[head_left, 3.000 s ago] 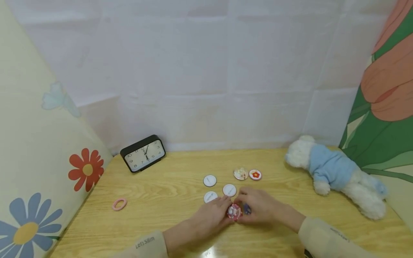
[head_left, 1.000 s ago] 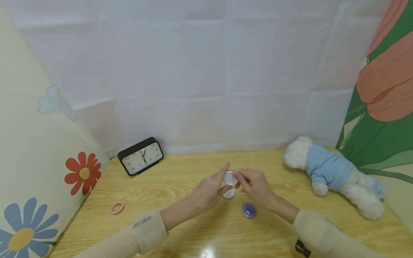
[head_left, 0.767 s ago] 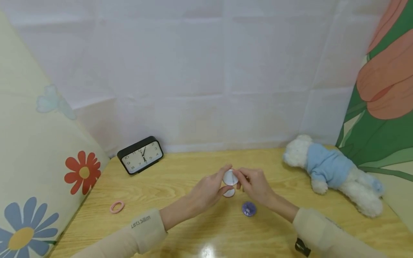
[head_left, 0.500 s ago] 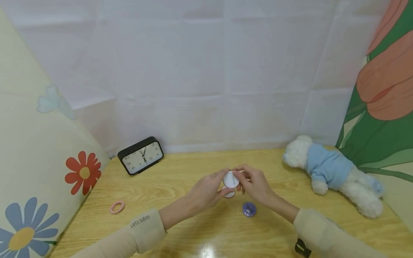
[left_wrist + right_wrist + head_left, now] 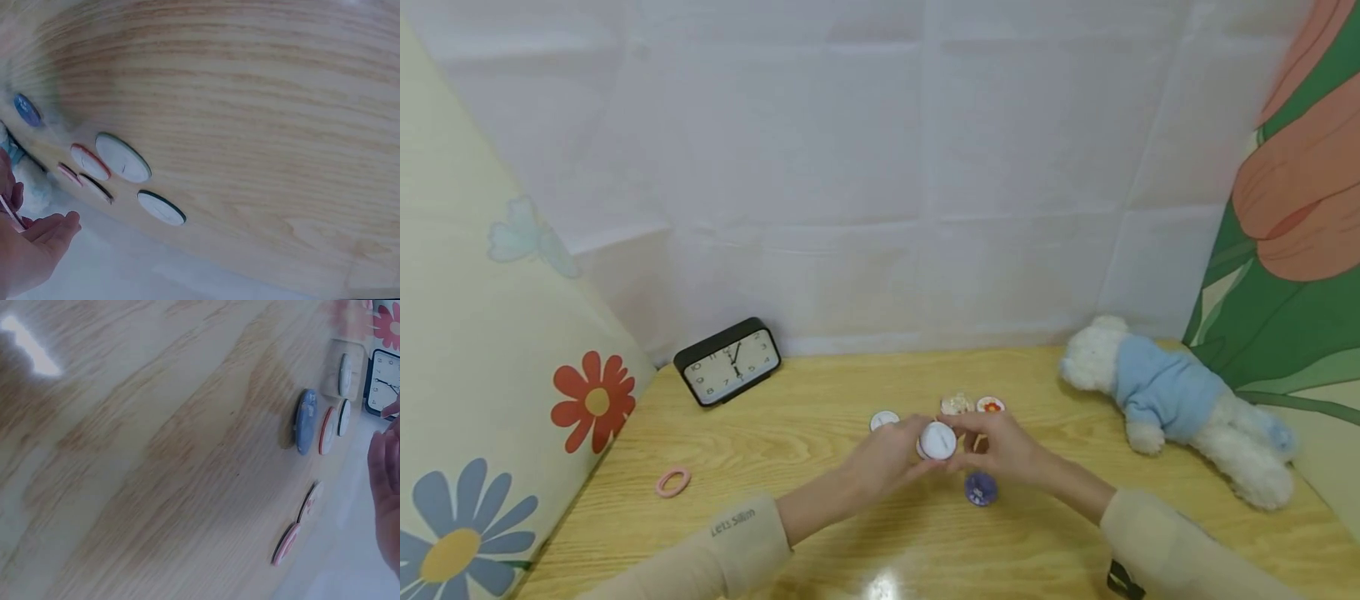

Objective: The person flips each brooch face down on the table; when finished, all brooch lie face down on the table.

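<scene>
A round button badge [image 5: 937, 440], its white pin back facing up, is held over the table between both hands. The left hand [image 5: 883, 457] grips its left edge. The right hand [image 5: 1003, 450] has thumb and fingertips at its right edge, pinching it. A purple badge [image 5: 981, 489] lies face up below the right hand. In the left wrist view, white-backed badges lie near the hands: one green-rimmed [image 5: 124, 156], one red-rimmed [image 5: 90, 161] and one dark-rimmed [image 5: 161, 207]. Beyond the hands sit a pale picture badge [image 5: 957, 404] and a red-flower badge [image 5: 991, 404].
A black-framed clock [image 5: 730, 362] stands at the back left of the wooden table [image 5: 820, 383]. A pink ring [image 5: 673, 482] lies at the left. A white plush toy in a blue top [image 5: 1165, 392] lies at the right. A white cloth [image 5: 880, 208] hangs behind.
Three seconds ago a pink picture badge lay face up between the hands; later a white-backed badge was raised there. Since half a second ago, both hands have lowered it, uncovering badges behind.
</scene>
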`<state>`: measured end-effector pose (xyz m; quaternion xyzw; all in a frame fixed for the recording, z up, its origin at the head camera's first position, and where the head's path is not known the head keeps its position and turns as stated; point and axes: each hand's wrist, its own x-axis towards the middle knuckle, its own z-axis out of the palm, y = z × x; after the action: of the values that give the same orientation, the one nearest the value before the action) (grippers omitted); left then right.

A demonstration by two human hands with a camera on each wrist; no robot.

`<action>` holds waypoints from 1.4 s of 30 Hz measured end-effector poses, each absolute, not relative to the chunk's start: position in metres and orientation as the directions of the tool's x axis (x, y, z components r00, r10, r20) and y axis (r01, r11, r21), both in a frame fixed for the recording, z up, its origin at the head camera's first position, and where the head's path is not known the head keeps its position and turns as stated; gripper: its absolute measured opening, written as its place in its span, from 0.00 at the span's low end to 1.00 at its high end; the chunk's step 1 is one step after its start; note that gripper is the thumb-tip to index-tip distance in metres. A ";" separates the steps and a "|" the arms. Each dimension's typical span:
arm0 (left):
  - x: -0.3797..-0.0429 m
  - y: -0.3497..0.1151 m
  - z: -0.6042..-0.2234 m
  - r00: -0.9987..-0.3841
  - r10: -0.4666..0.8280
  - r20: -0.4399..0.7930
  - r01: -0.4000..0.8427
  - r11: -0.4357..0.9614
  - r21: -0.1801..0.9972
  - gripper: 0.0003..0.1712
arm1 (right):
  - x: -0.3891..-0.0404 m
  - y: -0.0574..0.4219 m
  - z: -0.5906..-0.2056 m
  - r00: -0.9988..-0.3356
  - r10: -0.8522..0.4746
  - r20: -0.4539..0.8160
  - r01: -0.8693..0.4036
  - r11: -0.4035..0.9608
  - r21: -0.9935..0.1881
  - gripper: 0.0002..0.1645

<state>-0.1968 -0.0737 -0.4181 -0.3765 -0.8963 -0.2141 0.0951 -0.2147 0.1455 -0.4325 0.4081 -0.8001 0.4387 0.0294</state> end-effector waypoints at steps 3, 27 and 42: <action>-0.197 -0.071 -0.423 -0.698 0.644 0.314 0.716 0.623 0.315 0.27 | -0.216 0.148 -0.437 -0.617 -0.663 0.424 -0.728 0.276 -0.628 0.33; -0.182 -0.070 -0.457 -0.691 0.712 0.129 0.723 0.677 0.138 0.35 | -0.198 0.151 -0.470 -0.646 -0.718 0.258 -0.747 0.525 -0.408 0.30; -0.181 -0.067 -0.452 -0.696 0.709 0.110 0.718 0.689 0.101 0.33 | -0.197 0.150 -0.470 -0.632 -0.738 0.235 -0.760 0.532 -0.374 0.32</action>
<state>-0.1810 -0.0665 -0.4522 -0.3885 -0.9184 -0.0682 0.0311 -0.1972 0.1505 -0.4696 0.4281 -0.8748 0.2254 0.0239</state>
